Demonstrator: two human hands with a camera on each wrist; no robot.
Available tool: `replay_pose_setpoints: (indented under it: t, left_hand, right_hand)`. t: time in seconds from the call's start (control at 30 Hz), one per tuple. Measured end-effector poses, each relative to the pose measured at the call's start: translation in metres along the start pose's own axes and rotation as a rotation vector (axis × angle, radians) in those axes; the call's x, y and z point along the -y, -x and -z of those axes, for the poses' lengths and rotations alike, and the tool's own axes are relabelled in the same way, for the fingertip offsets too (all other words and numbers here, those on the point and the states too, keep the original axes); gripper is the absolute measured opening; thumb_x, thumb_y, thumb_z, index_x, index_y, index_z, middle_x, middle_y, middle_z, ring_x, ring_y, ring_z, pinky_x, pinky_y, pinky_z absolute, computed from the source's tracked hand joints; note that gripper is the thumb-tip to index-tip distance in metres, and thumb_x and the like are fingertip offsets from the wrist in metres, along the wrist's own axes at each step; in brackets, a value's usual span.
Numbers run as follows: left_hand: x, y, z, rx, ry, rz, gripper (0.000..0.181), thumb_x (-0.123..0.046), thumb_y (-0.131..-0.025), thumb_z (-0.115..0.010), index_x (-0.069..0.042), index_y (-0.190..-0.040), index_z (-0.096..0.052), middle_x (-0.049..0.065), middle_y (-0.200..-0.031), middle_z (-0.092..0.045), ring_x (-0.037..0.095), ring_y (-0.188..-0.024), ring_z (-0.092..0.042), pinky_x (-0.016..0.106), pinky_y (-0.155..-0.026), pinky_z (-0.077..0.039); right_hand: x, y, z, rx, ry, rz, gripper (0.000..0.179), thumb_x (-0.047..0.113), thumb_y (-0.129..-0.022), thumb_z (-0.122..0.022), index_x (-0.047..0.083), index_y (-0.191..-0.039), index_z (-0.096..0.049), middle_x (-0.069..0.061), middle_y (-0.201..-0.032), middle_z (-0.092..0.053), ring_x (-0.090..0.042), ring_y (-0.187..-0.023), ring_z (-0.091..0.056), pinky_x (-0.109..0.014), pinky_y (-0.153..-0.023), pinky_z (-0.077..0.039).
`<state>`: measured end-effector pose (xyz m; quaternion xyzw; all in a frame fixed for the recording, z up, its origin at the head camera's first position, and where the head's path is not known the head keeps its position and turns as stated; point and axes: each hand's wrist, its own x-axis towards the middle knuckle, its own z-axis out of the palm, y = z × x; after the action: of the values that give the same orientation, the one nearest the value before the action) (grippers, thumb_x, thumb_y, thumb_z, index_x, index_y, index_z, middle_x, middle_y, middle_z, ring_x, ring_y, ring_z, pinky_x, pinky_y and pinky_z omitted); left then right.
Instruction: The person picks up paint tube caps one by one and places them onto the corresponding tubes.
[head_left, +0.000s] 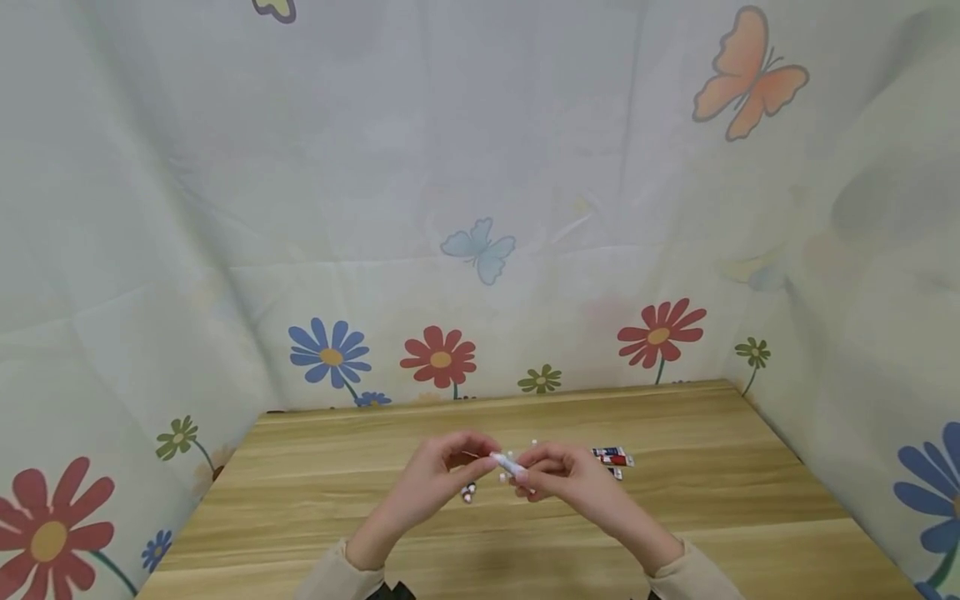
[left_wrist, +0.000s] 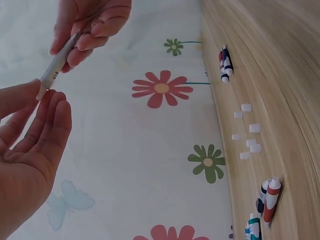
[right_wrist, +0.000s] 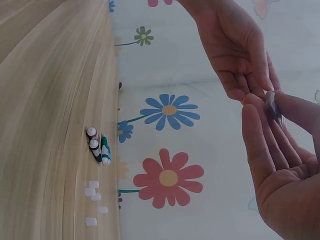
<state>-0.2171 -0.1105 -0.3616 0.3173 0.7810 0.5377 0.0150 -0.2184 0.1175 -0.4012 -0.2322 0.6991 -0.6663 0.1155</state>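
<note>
A small white paint tube (head_left: 508, 463) is held aslant between both hands above the table. My left hand (head_left: 438, 475) pinches its cap end with thumb and fingertips. In the left wrist view, that end of the tube (left_wrist: 55, 67) points down toward the left hand (left_wrist: 37, 145), while the right hand (left_wrist: 95, 25) holds the flat end. My right hand (head_left: 573, 477) grips the tube body between thumb and fingers. From the right wrist, the tube (right_wrist: 273, 107) shows end-on, partly hidden by the fingers.
Several small white caps (left_wrist: 254, 128) lie loose on the wooden table (head_left: 675, 517). Paint tubes (head_left: 613, 460) lie to the right of the hands, and another cluster of tubes (right_wrist: 95, 145) lies to the left. A flowered cloth (head_left: 525, 317) hangs behind and at both sides.
</note>
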Motion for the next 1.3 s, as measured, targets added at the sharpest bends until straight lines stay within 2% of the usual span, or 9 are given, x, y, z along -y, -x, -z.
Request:
replay_pose_setpoints:
  t: [0.13,0.23,0.37,0.47,0.53,0.67,0.8,0.93,1.3]
  left_hand:
    - [0.000,0.000,-0.001,-0.010,0.004,0.038,0.021,-0.021,-0.090,-0.063,-0.011,-0.108,-0.064,0.003,-0.098,-0.066,0.023,-0.084,-0.062,0.031,-0.070,-0.052]
    - [-0.001,-0.001,-0.003,-0.015,0.012,0.054,0.020,-0.023,-0.090,-0.062,-0.012,-0.108,-0.064,0.002,-0.097,-0.065,0.020,-0.076,-0.061,0.029,-0.060,-0.051]
    - [0.000,-0.003,-0.004,0.008,0.038,0.006,0.019,-0.019,-0.092,-0.059,-0.011,-0.109,-0.064,0.004,-0.097,-0.065,0.017,-0.065,-0.057,0.026,-0.049,-0.046]
    - [0.002,-0.004,-0.004,0.031,0.056,-0.044,0.020,-0.015,-0.094,-0.057,-0.011,-0.111,-0.064,0.005,-0.100,-0.065,0.016,-0.062,-0.054,0.026,-0.048,-0.045]
    - [0.003,-0.004,-0.004,0.037,0.076,-0.043,0.021,-0.014,-0.094,-0.056,-0.012,-0.113,-0.064,0.007,-0.104,-0.064,0.014,-0.061,-0.052,0.026,-0.049,-0.045]
    - [0.004,-0.003,-0.002,0.016,0.113,0.027,0.024,-0.015,-0.094,-0.056,-0.012,-0.116,-0.064,0.008,-0.108,-0.062,0.014,-0.066,-0.053,0.025,-0.053,-0.046]
    - [0.003,-0.003,-0.002,-0.016,0.129,0.113,0.026,-0.020,-0.092,-0.059,-0.011,-0.116,-0.063,0.006,-0.106,-0.063,0.018,-0.080,-0.058,0.026,-0.059,-0.048]
    - [0.006,-0.004,-0.003,-0.028,0.167,0.158,0.022,-0.023,-0.090,-0.062,-0.010,-0.108,-0.064,0.006,-0.099,-0.064,0.019,-0.078,-0.057,0.025,-0.058,-0.046]
    - [0.009,-0.001,-0.003,-0.011,0.195,0.055,0.019,-0.014,-0.092,-0.060,-0.003,-0.105,-0.066,0.009,-0.098,-0.065,0.013,-0.067,-0.053,0.023,-0.057,-0.045]
  right_hand:
    - [0.000,0.000,-0.001,-0.034,-0.022,0.003,0.028,0.021,-0.086,-0.068,0.001,-0.105,-0.063,-0.016,-0.095,-0.067,-0.031,-0.090,-0.064,-0.044,-0.077,-0.051]
    - [0.000,0.000,-0.002,-0.037,-0.039,-0.007,0.029,0.022,-0.086,-0.068,0.001,-0.106,-0.062,-0.015,-0.096,-0.068,-0.032,-0.092,-0.064,-0.042,-0.078,-0.051]
    - [-0.003,0.000,-0.002,-0.035,-0.050,-0.016,0.030,0.023,-0.086,-0.067,0.001,-0.106,-0.062,-0.016,-0.098,-0.067,-0.032,-0.093,-0.063,-0.042,-0.079,-0.051]
    - [-0.006,0.000,-0.002,-0.008,-0.059,-0.011,0.030,0.023,-0.088,-0.065,-0.001,-0.107,-0.060,-0.018,-0.100,-0.066,-0.031,-0.090,-0.064,-0.045,-0.078,-0.050]
    - [-0.008,-0.001,-0.002,0.030,-0.074,-0.015,0.030,0.022,-0.090,-0.062,-0.001,-0.109,-0.058,-0.019,-0.102,-0.066,-0.031,-0.088,-0.064,-0.047,-0.078,-0.050]
    - [-0.011,-0.003,-0.005,0.070,-0.092,-0.022,0.031,0.023,-0.091,-0.060,0.000,-0.111,-0.057,-0.017,-0.101,-0.066,-0.031,-0.086,-0.065,-0.049,-0.078,-0.050]
    - [-0.013,-0.003,-0.007,0.020,-0.091,-0.014,0.030,0.024,-0.089,-0.063,0.001,-0.108,-0.059,-0.018,-0.100,-0.067,-0.031,-0.086,-0.065,-0.046,-0.076,-0.051]
    - [-0.014,-0.002,-0.008,-0.005,-0.102,-0.013,0.029,0.022,-0.088,-0.065,0.000,-0.106,-0.060,-0.023,-0.100,-0.064,-0.030,-0.086,-0.064,-0.044,-0.076,-0.051]
    - [-0.015,-0.001,-0.006,0.157,-0.187,-0.015,0.033,0.023,-0.095,-0.054,-0.004,-0.114,-0.054,-0.020,-0.099,-0.063,-0.020,-0.073,-0.062,-0.036,-0.070,-0.053]
